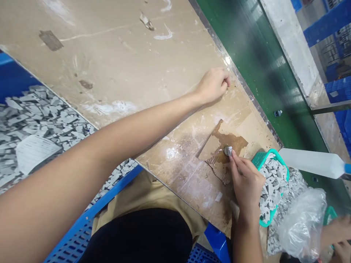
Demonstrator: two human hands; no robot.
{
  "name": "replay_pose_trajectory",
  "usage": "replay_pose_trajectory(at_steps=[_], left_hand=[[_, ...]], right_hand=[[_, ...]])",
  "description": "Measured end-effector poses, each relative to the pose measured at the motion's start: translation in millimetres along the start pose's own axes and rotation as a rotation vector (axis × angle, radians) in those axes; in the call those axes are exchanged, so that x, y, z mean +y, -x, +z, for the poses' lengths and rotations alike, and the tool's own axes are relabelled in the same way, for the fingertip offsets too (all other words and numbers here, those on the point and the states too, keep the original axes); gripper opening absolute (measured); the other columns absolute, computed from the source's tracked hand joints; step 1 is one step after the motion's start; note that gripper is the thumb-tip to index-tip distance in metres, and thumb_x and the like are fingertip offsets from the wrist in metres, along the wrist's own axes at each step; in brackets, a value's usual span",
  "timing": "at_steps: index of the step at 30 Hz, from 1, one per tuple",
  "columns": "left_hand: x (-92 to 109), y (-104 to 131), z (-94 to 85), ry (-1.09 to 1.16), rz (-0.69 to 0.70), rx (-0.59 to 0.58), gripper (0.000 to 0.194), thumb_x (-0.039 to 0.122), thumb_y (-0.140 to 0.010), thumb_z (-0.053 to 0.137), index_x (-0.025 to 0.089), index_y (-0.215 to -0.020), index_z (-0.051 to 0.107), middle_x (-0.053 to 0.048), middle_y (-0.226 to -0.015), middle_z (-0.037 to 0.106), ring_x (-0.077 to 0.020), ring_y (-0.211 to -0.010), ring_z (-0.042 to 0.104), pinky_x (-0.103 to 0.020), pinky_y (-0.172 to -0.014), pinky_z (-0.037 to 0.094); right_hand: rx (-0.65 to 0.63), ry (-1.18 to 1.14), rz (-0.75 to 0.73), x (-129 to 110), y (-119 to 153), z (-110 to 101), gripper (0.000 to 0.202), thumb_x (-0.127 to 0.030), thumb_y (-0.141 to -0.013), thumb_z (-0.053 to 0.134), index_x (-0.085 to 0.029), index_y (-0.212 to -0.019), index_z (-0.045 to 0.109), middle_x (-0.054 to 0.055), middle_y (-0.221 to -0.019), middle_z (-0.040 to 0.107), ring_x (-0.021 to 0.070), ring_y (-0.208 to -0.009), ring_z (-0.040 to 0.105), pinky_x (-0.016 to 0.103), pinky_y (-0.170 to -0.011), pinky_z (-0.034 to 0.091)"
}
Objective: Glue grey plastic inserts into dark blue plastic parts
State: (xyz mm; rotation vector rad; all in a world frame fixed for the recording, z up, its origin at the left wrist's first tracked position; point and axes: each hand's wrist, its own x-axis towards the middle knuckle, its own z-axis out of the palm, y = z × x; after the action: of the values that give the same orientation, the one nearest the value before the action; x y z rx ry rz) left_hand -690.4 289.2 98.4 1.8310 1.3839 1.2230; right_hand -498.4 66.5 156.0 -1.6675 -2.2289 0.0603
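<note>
Head view showed a small grey piece at the fingertips of the right hand, pinched between thumb and fingers just above or on a wet sheet of cardboard; actual contact could not be told. It looked light and stiff, probably slick if damp, and small enough to twist in a loose grip. Its flat sides, near the end by the fingers, seemed the best hold. The cardboard, soaked brown around the fingertips and torn at the edge nearer the body, looked soft and easily ripped.

Beyond and left of those fingers, the left hand rested on the scuffed tabletop, its fingers curled into a loose fist with nothing visible in it. Just right of the pinching hand stood a teal basket of similar pieces, with a whitish bottle, a clear plastic bag and another person's hand farther right. Past both hands' fingers ran a green belt; well left of them, more pieces filled a blue crate.
</note>
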Motion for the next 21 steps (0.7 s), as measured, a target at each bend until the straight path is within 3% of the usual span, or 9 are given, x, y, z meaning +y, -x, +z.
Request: replay_pose_trajectory(at_steps=[16, 21], left_hand=[[4.3, 2.4, -1.6, 0.005, -0.047, -0.001, 0.027, 0.006, -0.075, 0.045, 0.017, -0.076, 0.069, -0.008, -0.090, 0.067, -0.0220, -0.096, 0.062, -0.032, -0.090, 0.046], [1.3, -1.0, -0.2, 0.033, -0.102, 0.018, 0.033, 0.007, -0.078, 0.044, 0.015, -0.100, 0.068, -0.006, -0.091, 0.069, -0.0182, -0.090, 0.063, -0.030, -0.088, 0.046]], right_hand=[[-0.003, -0.018, -0.052, 2.8, 0.7, 1.7, 0.023, -0.021, -0.096, 0.055, -0.018, -0.112, 0.072, 0.007, -0.096, 0.075, 0.0147, -0.084, 0.071, 0.025, -0.079, 0.059], [0.057, -0.072, -0.026, 2.5, 2.7, 1.3, 0.023, -0.019, -0.094, 0.056, -0.018, -0.112, 0.072, 0.007, -0.093, 0.074, 0.0148, -0.081, 0.070, 0.025, -0.077, 0.058]])
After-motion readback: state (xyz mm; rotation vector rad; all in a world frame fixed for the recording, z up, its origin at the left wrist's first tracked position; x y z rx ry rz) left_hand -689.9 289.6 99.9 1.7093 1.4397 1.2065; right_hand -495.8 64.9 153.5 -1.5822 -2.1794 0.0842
